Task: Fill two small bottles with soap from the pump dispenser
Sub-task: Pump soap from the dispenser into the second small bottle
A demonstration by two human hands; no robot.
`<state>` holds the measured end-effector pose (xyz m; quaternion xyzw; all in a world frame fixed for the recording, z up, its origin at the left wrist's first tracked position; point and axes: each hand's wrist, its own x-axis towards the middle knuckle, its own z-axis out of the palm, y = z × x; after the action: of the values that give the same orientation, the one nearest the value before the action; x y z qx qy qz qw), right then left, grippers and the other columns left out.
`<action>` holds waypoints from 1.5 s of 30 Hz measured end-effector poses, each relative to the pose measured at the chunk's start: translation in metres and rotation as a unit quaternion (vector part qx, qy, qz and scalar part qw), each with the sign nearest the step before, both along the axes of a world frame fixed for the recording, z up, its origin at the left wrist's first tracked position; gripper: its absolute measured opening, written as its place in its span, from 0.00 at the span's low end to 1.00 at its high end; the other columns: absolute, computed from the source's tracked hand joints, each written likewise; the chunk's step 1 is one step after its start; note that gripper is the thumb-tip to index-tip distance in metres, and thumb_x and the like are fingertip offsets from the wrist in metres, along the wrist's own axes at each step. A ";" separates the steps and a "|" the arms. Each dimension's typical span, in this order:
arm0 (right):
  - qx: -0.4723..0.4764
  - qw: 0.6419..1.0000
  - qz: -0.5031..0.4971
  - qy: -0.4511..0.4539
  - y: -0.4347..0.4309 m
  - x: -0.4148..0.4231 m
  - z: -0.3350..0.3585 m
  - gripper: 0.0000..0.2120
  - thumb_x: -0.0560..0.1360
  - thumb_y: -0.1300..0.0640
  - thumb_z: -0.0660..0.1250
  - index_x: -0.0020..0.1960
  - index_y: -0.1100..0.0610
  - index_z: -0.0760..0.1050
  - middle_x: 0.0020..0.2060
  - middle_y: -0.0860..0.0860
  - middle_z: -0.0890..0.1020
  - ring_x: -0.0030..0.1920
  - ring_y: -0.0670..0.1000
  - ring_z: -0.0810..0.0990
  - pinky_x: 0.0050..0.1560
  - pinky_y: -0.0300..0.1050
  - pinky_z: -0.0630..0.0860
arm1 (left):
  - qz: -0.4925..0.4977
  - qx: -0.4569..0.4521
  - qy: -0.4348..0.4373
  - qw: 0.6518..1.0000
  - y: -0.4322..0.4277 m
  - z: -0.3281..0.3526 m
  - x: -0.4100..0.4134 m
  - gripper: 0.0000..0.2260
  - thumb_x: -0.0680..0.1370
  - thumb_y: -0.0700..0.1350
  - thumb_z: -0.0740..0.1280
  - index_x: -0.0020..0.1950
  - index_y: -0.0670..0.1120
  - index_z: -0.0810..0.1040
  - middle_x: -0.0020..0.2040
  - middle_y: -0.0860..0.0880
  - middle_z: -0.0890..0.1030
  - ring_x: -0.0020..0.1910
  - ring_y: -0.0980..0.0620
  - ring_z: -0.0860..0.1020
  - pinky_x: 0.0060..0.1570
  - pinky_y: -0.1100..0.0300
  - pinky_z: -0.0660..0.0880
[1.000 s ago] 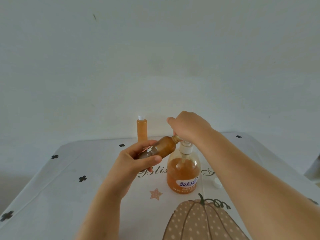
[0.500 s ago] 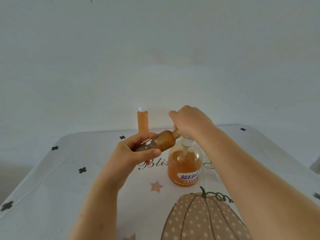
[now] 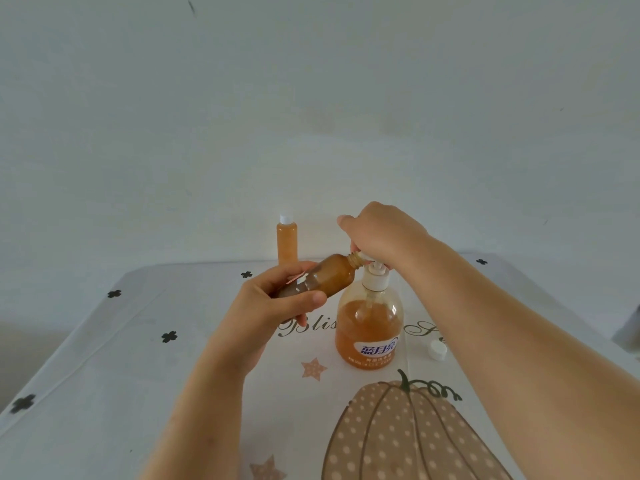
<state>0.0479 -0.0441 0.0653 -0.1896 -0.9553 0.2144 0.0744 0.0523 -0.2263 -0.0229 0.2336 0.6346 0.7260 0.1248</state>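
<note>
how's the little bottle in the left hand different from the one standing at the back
Pose: the held bottle lies tilted in the left hand, neck at the pump dispenser; the back bottle stands upright on the table.
Cap: the held bottle is uncapped; the back bottle wears a white cap.
Colour: held bottle darker brown, back bottle lighter orange.
Both are small and hold soap.

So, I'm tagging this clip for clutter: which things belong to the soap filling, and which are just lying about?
In the job: pump dispenser, right hand on top; open small bottle, held tilted against it by the left hand; capped small bottle behind; loose white cap.
Lying about: pumpkin-print tablecloth; unclear grey object at right edge.
</note>
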 end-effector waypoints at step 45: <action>-0.017 0.999 0.020 0.027 0.006 -0.011 -0.018 0.23 0.81 0.45 0.55 0.48 0.59 0.83 0.36 0.53 0.80 0.37 0.53 0.77 0.43 0.48 0.74 | 0.008 -0.026 -0.010 1.000 0.000 -0.001 0.000 0.17 0.63 0.44 0.79 0.51 0.54 0.86 0.40 0.48 0.83 0.36 0.51 0.80 0.40 0.61 0.77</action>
<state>0.0370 -0.0381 0.0476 -0.1658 -0.9528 0.2368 0.0922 0.0522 -0.2267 -0.0238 0.2181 0.6541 0.7122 0.1317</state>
